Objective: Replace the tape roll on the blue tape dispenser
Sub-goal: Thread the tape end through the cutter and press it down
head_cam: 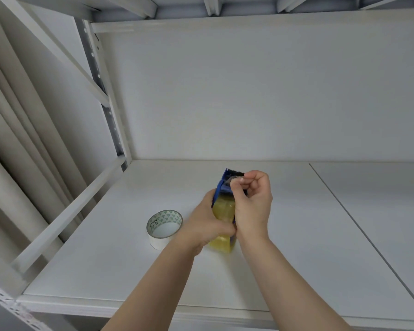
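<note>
The blue tape dispenser [222, 185] stands on end on the white shelf [285, 235], its toothed cutter pointing away from me. A yellowish clear tape roll [222, 211] sits in it. My left hand [204, 225] grips the dispenser and roll from the left side. My right hand [252, 199] is closed over the right side, its thumb and fingers pinched at the tape near the cutter end. A second roll [164, 226] with a white core and green triangle print lies flat on the shelf, just left of my left wrist.
The shelf has a white back wall [261, 91] and a metal upright post [105, 91] at the left. A seam [359, 225] between two shelf boards runs diagonally at the right. Beige curtain folds [14, 130] hang beyond the left frame.
</note>
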